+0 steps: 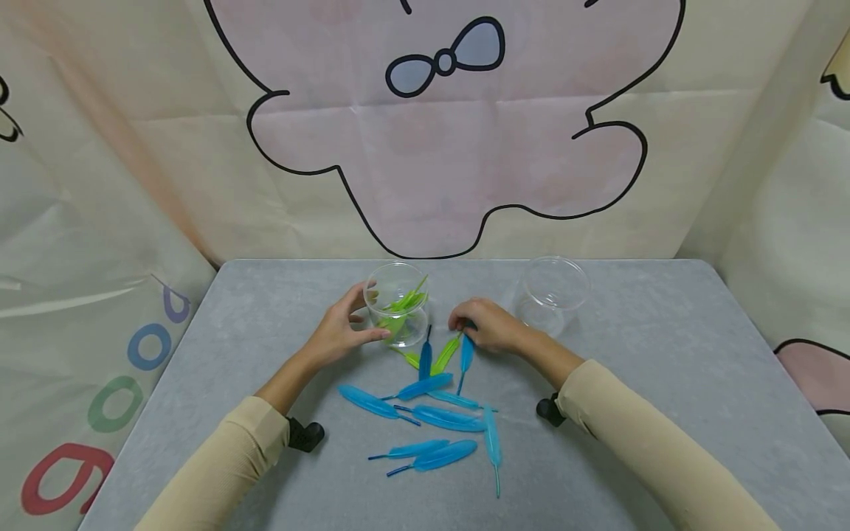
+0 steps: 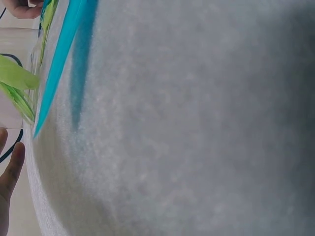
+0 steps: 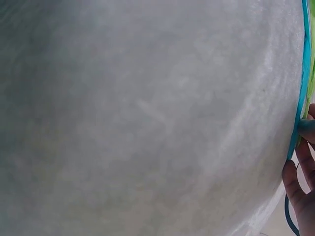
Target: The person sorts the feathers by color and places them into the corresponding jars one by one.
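My left hand (image 1: 337,332) holds the left clear plastic cup (image 1: 415,333) by its side, thumb at the front and fingers around the back left. Several bright green feathers (image 1: 402,304) stand inside that cup. To its right, my right hand (image 1: 490,324) is low over the table and pinches the end of a green feather (image 1: 446,355). A blue feather (image 1: 467,354) lies right under those fingers, and in the right wrist view a blue feather (image 3: 301,93) runs along the fingertips. Another green feather (image 1: 412,359) lies partly under a dark blue feather (image 1: 426,358).
A second clear cup (image 1: 556,295) stands at the back right, just behind my right hand. Several blue feathers (image 1: 448,418) are scattered over the middle and front of the grey table (image 1: 637,339). A printed cloth (image 1: 425,147) hangs behind the table.
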{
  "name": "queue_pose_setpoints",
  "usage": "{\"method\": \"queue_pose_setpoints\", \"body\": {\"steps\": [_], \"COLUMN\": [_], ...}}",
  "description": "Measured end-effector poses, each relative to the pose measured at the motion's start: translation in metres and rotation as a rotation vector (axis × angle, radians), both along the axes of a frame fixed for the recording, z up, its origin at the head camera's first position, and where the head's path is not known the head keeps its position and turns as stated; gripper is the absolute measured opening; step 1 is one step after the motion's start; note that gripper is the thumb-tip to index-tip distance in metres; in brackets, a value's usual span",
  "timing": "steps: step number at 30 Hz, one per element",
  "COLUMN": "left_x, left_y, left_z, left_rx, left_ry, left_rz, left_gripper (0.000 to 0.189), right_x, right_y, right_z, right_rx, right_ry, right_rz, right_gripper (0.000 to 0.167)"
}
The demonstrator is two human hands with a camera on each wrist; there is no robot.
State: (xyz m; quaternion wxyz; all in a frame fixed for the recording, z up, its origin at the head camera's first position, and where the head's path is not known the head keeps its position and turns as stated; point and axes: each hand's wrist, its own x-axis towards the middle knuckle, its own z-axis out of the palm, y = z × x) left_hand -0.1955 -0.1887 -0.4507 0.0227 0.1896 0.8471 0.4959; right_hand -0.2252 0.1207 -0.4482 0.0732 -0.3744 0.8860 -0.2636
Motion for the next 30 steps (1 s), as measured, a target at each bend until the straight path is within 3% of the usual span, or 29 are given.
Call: {"method": "queue_pose_setpoints", "body": {"steps": [15, 30], "left_x": [-0.001, -0.001], "left_y": [0.001, 0.001], "left_z": [0.000, -0.001], "left_rx": [0.000, 0.000], "left_ry": [0.004, 0.001], "left_rz": [-0.008, 0.000], "left_gripper": [0.090, 0.090], "right_x": [0.002, 0.003], "right_y": [0.003, 0.005], "right_z": [0.007, 0.042], "right_rx": [0.055, 0.068], "right_ry": [0.066, 0.084], "right_rz": [0.055, 0.036], "right_gripper": [0.020, 0.019]}}
